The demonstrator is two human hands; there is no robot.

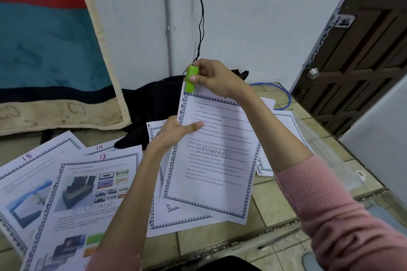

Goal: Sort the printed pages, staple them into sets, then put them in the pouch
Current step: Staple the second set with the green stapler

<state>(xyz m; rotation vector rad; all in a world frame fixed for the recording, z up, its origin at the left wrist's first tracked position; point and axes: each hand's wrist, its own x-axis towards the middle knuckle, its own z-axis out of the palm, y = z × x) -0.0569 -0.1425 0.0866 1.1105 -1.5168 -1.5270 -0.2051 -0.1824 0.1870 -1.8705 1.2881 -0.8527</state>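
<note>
Pages being held up at centre over the tabletop: left hand is pinching the 9 o'clock edge, right hand is squeezing green stapler at the 11 o'clock corner. Thin, floppy sheets; grip near edges.

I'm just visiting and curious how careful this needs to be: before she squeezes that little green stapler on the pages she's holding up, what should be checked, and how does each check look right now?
1. Green stapler sits over the top left corner of the held pages: ok.
2. Right hand grips the stapler firmly: ok.
3. Left hand pinches the pages' left edge, steadying them: ok.
4. Sheet edges squared up: cannot tell; the left edge looks slightly staggered.
5. Pages in right order: cannot tell, their numbers are hidden.
6. Fingers clear of the stapler's mouth: cannot tell.
</note>
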